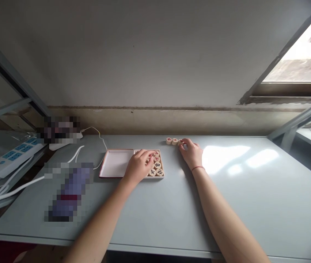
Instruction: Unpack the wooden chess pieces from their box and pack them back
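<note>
A shallow box (161, 174) on the grey table (155, 204) holds several round wooden chess pieces (157, 165) with red and black characters. My left hand (138, 165) rests over the box, fingers curled onto a piece inside it. The box's empty lid (115, 163), white inside, lies beside it on the left. My right hand (191, 152), a red string on its wrist, lies further back, fingertips pinching the rightmost of three pieces (171, 141) set in a row near the wall.
A white cable (100, 137) runs from the back left across the table. A white power strip (12, 155) with blue sockets sits on a shelf at left. A window (300, 54) opens at right, throwing sun patches onto the table.
</note>
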`<state>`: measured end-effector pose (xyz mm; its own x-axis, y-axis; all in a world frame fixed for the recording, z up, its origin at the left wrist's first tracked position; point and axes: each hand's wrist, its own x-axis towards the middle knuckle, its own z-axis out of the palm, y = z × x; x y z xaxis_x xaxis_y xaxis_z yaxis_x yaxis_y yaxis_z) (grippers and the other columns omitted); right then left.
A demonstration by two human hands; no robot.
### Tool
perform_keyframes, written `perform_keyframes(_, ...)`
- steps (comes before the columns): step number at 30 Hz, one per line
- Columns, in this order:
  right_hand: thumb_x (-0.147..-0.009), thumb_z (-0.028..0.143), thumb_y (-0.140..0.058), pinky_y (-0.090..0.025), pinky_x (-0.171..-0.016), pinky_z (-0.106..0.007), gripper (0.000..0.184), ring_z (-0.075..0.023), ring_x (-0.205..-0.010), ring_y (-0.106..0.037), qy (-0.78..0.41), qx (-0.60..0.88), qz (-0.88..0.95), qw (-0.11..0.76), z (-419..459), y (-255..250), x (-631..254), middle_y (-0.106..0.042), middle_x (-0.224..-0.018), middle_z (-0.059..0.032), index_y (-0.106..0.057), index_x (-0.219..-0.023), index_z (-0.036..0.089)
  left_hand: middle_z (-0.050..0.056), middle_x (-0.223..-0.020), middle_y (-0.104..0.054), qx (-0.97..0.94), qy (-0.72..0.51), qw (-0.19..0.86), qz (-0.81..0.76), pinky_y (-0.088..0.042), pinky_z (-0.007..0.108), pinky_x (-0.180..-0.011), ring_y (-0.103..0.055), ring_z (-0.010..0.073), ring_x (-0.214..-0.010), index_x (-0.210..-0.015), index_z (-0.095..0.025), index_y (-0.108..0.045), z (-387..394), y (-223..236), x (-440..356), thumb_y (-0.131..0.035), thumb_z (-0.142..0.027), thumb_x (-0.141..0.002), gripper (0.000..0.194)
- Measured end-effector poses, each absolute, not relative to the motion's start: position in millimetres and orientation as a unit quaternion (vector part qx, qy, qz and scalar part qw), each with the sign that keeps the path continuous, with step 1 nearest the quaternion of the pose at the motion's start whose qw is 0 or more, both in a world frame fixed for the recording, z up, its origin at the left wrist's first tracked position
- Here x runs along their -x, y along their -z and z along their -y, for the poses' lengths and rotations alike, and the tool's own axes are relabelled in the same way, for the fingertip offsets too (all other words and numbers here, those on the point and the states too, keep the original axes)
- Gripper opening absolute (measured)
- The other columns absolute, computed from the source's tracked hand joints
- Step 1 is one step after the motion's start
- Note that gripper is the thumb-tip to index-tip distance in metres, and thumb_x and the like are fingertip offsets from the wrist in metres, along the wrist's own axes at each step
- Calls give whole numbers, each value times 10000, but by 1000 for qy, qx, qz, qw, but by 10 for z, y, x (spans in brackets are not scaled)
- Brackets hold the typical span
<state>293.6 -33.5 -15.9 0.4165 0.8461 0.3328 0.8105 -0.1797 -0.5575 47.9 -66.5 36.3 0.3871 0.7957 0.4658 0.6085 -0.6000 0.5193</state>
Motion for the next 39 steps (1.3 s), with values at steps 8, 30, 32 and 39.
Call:
perform_keyframes(8, -805, 291, -479, -403, -793, -382, 230, -266, -954, -535, 50, 723, 557, 406, 417, 52, -2803, -687, -977, -91, -630, -959, 210, 58, -939, -699, -770, -248, 30, -587, -413, 360, -778, -579, 238, -919, -958, -217, -695, 597, -361, -462, -479, -206, -858, 239)
perform_keyframes(30, -857, 382, -465, -445, -616, -281, 231, -170, -640, -622, -182, 619, 674, 361, 678, -158, -2221, -717, -827, -25, -596, -990, 246, 116, -844, -700, -778, -210, 83, -586, -353, 462, -821, -542, 302, -911, -803, -181, -659, 526, -273, -863, -509, -315, -870, 212)
perform_keyframes(32, -862, 368, -450, -441, -607, -280, 231, -167, -624, -613, -180, 623, 670, 362, 670, -134, -2223, -715, -823, -26, -603, -982, 244, 91, -810, -702, -774, -233, 87, -582, -353, 439, -820, -556, 280, -883, -817, -194, -642, 528, -255, -878, -533, -301, -862, 159)
perform_keyframes(39, -818, 242, -461, -473, -757, -338, 198, -215, -858, -597, -50, 589, 676, 440, 662, -129, -2223, -687, -905, -65, -621, -932, 214, 53, -927, -698, -747, -298, 85, -589, -375, 404, -847, -579, 260, -942, -955, -245, -627, 574, -378, -885, -567, -305, -860, 128)
